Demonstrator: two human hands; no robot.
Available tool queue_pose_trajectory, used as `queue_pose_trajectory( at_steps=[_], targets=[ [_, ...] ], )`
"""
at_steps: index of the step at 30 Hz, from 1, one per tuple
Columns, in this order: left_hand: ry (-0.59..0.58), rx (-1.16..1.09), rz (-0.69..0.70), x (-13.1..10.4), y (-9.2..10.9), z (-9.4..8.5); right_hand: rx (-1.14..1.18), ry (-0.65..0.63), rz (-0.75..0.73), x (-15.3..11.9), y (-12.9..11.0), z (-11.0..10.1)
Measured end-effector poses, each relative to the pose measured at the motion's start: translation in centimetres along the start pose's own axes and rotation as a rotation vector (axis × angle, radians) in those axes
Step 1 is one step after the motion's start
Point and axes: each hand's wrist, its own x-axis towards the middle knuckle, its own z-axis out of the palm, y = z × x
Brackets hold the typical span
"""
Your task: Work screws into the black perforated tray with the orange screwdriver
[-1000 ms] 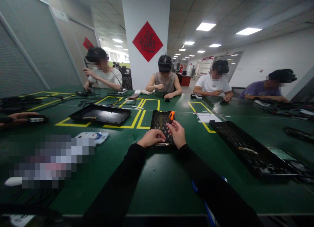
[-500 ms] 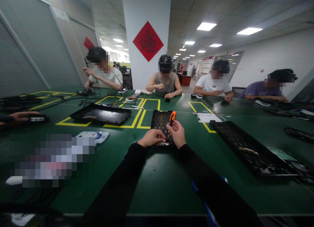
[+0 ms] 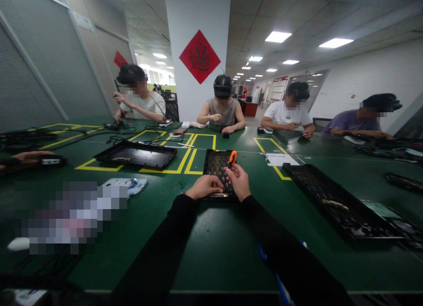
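Note:
A black plastic tray with rows of small slots lies straight in front of me on the green table. My right hand is closed round a screwdriver with an orange and black handle, which leans with its handle up and its lower end down into the tray. Just left of that lower end, my left hand has its fingers bent together over the tray's near part. Whatever those fingertips pinch or press is too small to make out.
At the left stands a shallow black tray; at the right lies a long black tray. A white paper is behind it. A blurred-out packet lies near left, and a co-worker's hand rests beyond it. Several people sit opposite.
Almost nothing differs. Both hands and the screwdriver keep their place over the tray; the view has shifted very slightly.

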Motion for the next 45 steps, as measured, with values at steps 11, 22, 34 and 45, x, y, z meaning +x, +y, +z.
queue_pose_trajectory(
  at_steps=[11, 22, 34, 45],
  targets=[
    [-0.002, 0.003, -0.024, -0.18, 0.24, -0.17, -0.003, 0.032, -0.032, -0.06, -0.14, 0.02],
    [-0.001, 0.011, -0.011, -0.10, -0.06, 0.03, -0.006, 0.018, 0.024, 0.09, 0.37, 0.01],
    [-0.006, -0.002, -0.010, -0.11, 0.02, -0.06, -0.077, 0.039, -0.047, 0.06, 0.30, -0.18],
    [0.000, -0.025, -0.001, -0.14, 0.22, -0.10, -0.046, 0.021, -0.002, -0.02, 0.25, -0.04]
  ],
)
